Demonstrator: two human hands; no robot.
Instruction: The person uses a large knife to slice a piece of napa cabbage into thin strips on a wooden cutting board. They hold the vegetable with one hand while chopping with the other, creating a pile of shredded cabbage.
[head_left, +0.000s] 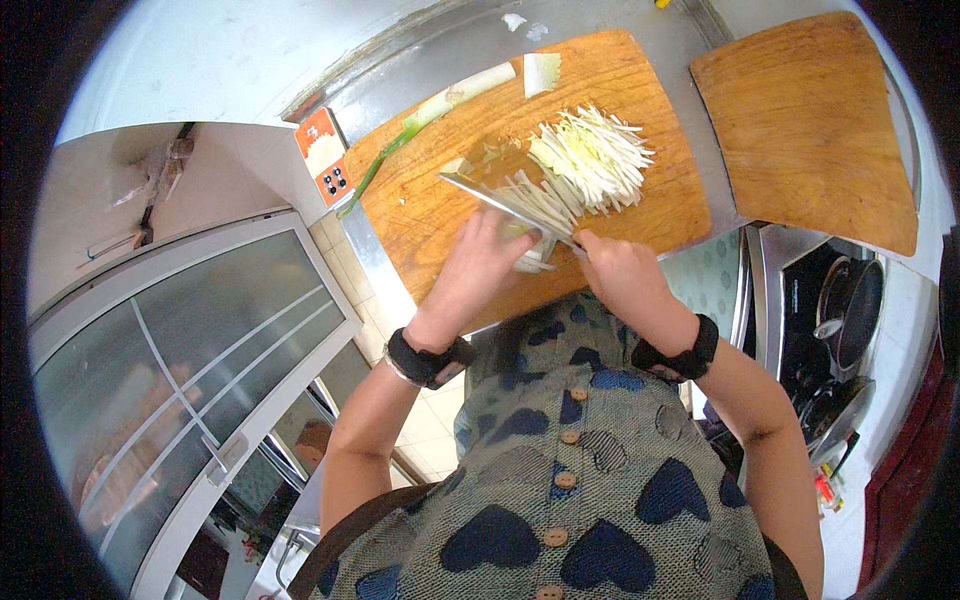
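My right hand (619, 266) is closed on the handle of a kitchen knife (504, 204), its blade pointing up and left over the wooden cutting board (420, 232). My left hand (491, 244) presses with its fingers on pale vegetable pieces (534, 259) beside the blade. Cut strips (531, 196) lie just beyond the knife, joining a larger pile of white and yellow shreds (592, 157). A leek or large green onion stalk (450, 97) lies along the board's far left edge. A short pale piece (541, 73) rests near the top edge.
A second wooden board (810, 131) stands at the right. An orange and white package (324, 157) sits by the board's left corner. A stove with a black pan (859, 315) is at the right, and a glass-paned door (217, 330) at the left.
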